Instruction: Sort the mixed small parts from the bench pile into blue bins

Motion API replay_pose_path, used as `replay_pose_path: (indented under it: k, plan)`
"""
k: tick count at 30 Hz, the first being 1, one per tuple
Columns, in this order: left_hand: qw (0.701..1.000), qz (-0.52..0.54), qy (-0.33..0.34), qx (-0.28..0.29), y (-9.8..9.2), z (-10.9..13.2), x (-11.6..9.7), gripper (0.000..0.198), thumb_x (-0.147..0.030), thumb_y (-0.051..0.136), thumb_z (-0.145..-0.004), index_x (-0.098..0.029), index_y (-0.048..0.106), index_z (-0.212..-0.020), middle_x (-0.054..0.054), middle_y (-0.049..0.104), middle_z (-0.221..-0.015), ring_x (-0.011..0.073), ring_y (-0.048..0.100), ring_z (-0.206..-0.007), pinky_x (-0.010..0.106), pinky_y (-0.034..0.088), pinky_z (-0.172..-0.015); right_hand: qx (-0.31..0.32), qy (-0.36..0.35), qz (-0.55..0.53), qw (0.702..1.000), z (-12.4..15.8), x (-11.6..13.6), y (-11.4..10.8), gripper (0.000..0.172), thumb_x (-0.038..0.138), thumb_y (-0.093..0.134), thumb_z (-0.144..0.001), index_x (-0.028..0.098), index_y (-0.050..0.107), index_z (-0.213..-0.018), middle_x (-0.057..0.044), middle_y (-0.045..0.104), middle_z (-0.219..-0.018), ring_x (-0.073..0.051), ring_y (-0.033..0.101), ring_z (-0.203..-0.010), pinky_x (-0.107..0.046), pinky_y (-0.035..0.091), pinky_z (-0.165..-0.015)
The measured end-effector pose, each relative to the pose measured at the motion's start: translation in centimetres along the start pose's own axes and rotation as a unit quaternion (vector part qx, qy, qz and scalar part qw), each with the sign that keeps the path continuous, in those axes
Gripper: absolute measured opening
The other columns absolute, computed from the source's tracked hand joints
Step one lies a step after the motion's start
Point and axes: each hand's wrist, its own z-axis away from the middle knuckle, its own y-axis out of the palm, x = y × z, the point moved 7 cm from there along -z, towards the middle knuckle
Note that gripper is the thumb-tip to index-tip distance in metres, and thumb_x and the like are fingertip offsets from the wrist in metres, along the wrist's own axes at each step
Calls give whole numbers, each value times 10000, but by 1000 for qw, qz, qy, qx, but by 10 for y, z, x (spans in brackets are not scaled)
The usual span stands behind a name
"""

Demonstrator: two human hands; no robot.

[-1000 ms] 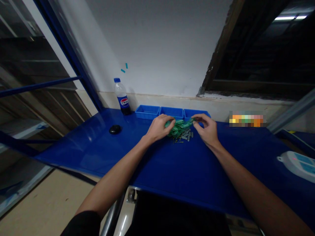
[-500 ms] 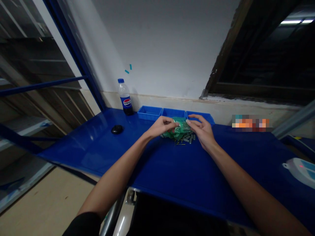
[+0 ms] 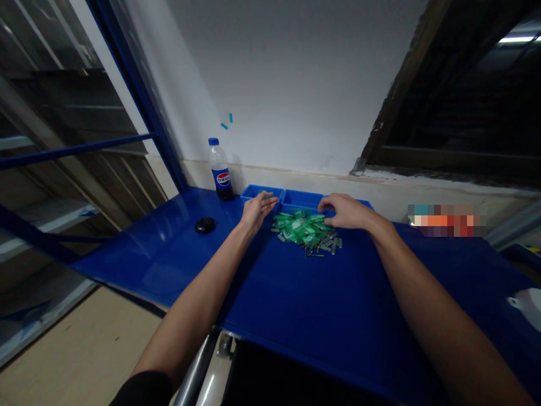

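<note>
A heap of small green pieces (image 3: pixel 302 228) lies on the blue table (image 3: pixel 296 293), with several grey metal bits and thin pins (image 3: pixel 327 246) at its near right edge. My left hand (image 3: pixel 256 209) hovers just left of the heap, fingers stretched out and empty, pointing toward the left blue tray (image 3: pixel 260 193). My right hand (image 3: pixel 344 211) sits at the heap's far right edge, fingers curled downward over the pieces; nothing shows in them.
Three shallow blue trays stand in a row behind the heap, the middle one (image 3: pixel 302 197) between my hands. A cola bottle (image 3: pixel 220 170) stands at the back left, a black round object (image 3: pixel 205 225) lies left, and a white device (image 3: pixel 528 301) sits at the right edge.
Both hands held the green pieces bunched together above the table; now the pieces lie spread on the table and the hands have drawn apart to either side.
</note>
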Motion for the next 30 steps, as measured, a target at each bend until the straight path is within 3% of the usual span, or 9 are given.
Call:
replay_pose_path:
  k: [5,14,23,26,30]
  plan:
    - [995,-82,32,38,11,9,-1,204,-240,623,-853,-107,744,-949,104,752,-841,147,720,-794,228,550,-751,-1,28,-8,1000,5,-14,13,261,215,711,-781,245,825,-1015,-93,791,-914,-285,721,-839,-435,545,-812]
    - [948,-247,143,139,50,35,0,247,-295,575,-879,-144,768,-911,58,739,-766,170,696,-765,251,516,-687,-42,11,-65,997,7,-17,4,183,196,731,-788,306,848,-877,-58,816,-910,-296,747,-873,-464,563,-842]
    - [922,-296,221,115,46,33,-6,300,-382,651,-908,-150,744,-1075,78,762,-904,192,717,-847,273,533,-754,-163,31,-54,985,18,6,-43,195,233,673,-874,264,840,-971,-81,810,-986,-314,729,-961,-490,534,-920]
    - [896,-333,251,152,55,45,-10,382,-455,674,-912,-161,738,-1148,88,764,-992,204,709,-926,284,524,-792,-192,4,-121,974,21,19,-55,162,228,683,-875,247,822,-954,-74,799,-979,-284,726,-931,-459,535,-909]
    - [873,-351,256,221,69,61,-8,446,-510,699,-891,-160,736,-1166,100,765,-1065,216,695,-952,304,525,-810,-184,-19,-281,942,18,27,-53,106,282,725,-858,229,794,-919,-65,782,-935,-240,717,-867,-418,560,-848]
